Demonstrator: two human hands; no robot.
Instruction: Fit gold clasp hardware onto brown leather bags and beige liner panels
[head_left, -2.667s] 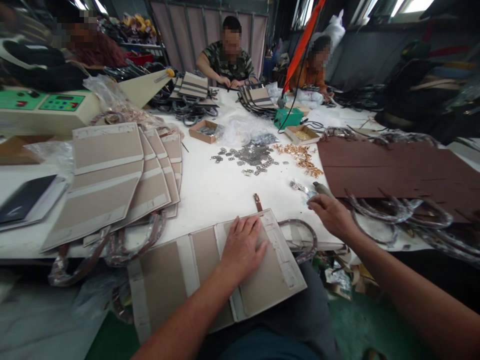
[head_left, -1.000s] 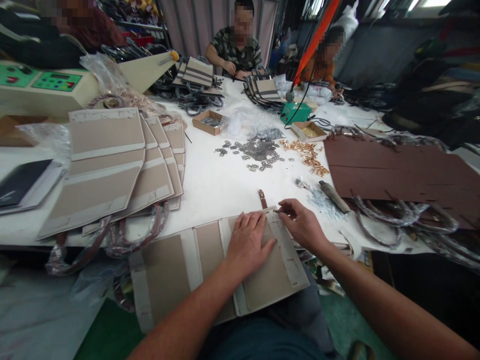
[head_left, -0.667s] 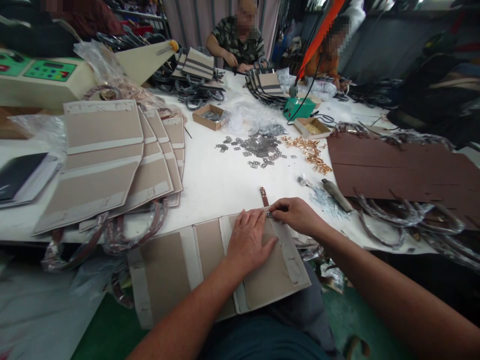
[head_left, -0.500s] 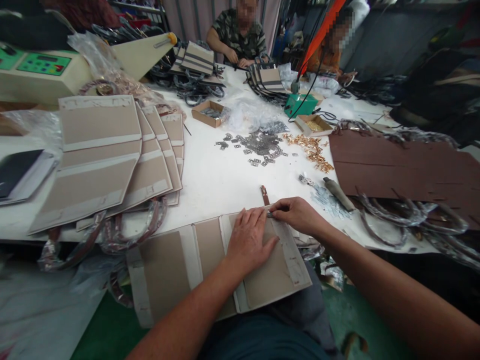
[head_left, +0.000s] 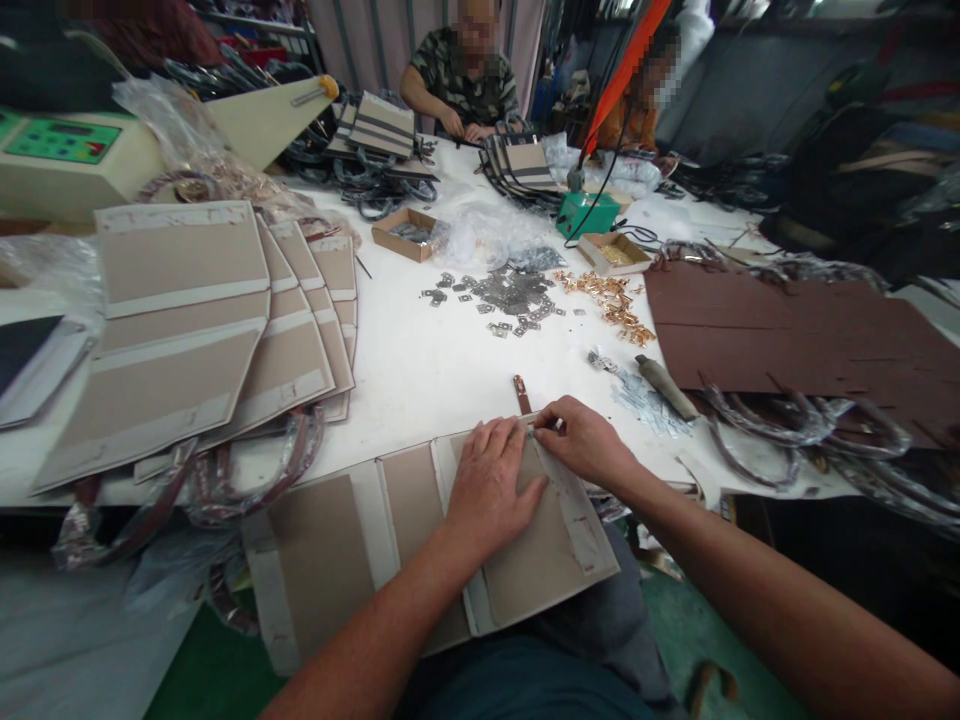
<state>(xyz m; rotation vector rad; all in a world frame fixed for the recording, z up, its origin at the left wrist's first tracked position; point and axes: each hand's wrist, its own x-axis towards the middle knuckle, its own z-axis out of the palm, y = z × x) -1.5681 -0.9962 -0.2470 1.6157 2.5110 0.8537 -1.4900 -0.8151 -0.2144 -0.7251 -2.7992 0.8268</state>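
A beige bag panel (head_left: 540,555) with pale tape strips rests over my lap and against the table's front edge. My left hand (head_left: 491,485) lies flat on it, fingers stretched out and thumb apart. At the panel's far edge, my right hand (head_left: 581,440) has thumb and fingers pinched together. A small grey speck shows by its fingertips, too small to name and partly hidden. Just past that edge, a brown strap tab (head_left: 521,393) with a metal fitting sticks out onto the white table (head_left: 397,370).
Stacked beige panels (head_left: 180,330) with wrapped handles stand at left. Small metal plates (head_left: 510,290) and gold-coloured fittings (head_left: 611,300) lie mid-table, near a grey-green tool handle (head_left: 666,387). Brown bag pieces (head_left: 787,330) are at right. A person (head_left: 461,85) works across the table.
The whole view has shifted slightly, so the table's things sit a little further left. Both hands keep nearly the same places on the panel; the right fingers are more curled at its edge.
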